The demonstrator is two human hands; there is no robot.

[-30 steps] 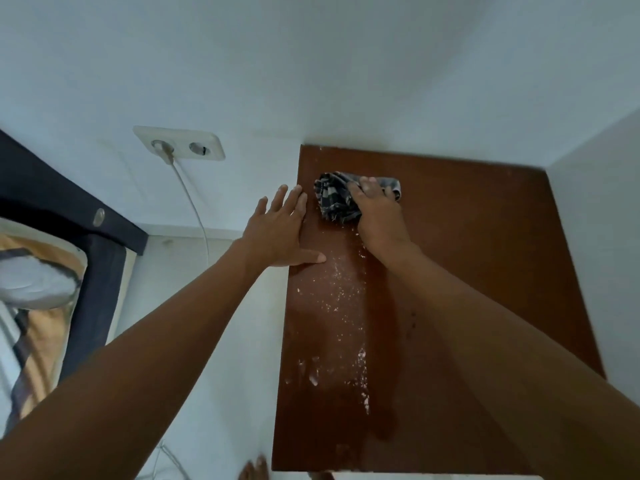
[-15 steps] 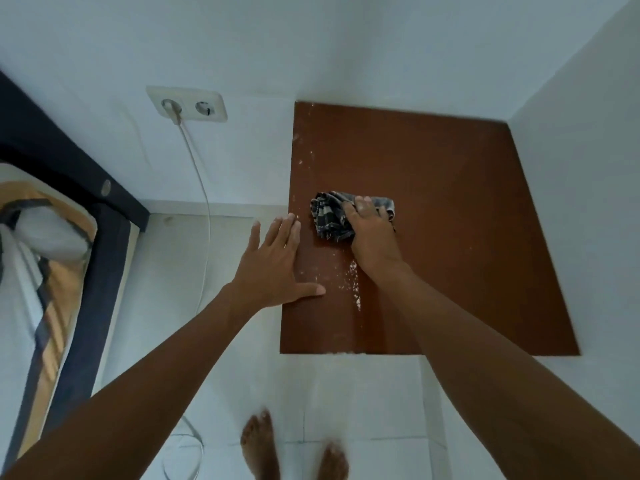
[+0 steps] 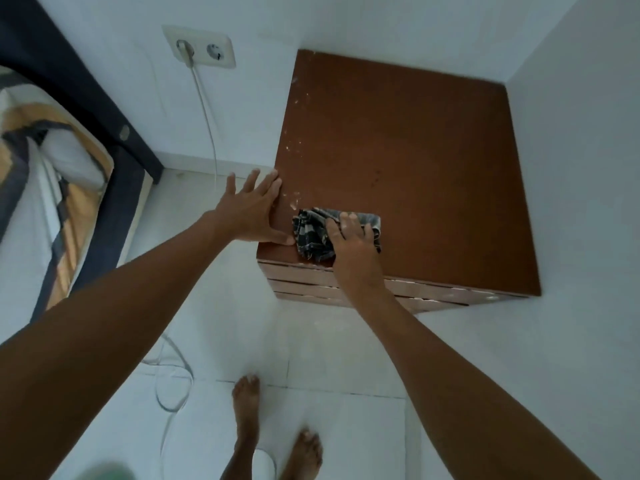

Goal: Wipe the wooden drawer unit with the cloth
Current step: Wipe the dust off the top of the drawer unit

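The wooden drawer unit (image 3: 415, 161) stands in a white corner, and I look down on its brown top. A dark checked cloth (image 3: 310, 239) lies bunched near the top's front left corner. My right hand (image 3: 353, 242) grips it from above, fingers curled over the fabric. My left hand (image 3: 252, 209) rests flat with spread fingers on the top's left edge, its thumb touching the cloth. White specks (image 3: 294, 199) dot the wood just behind the cloth. Below the front edge show the drawer fronts (image 3: 433, 294).
A wall socket (image 3: 199, 46) with a white cable (image 3: 207, 126) plugged in is left of the unit; the cable loops on the tiled floor (image 3: 173, 386). A bed with a dark frame (image 3: 128, 174) stands at the left. My bare feet (image 3: 246, 410) are in front.
My right hand has pulled the cloth from the back of the top toward the front left corner. My left hand slid back along the left edge. The view pulled back, so the drawer fronts show.
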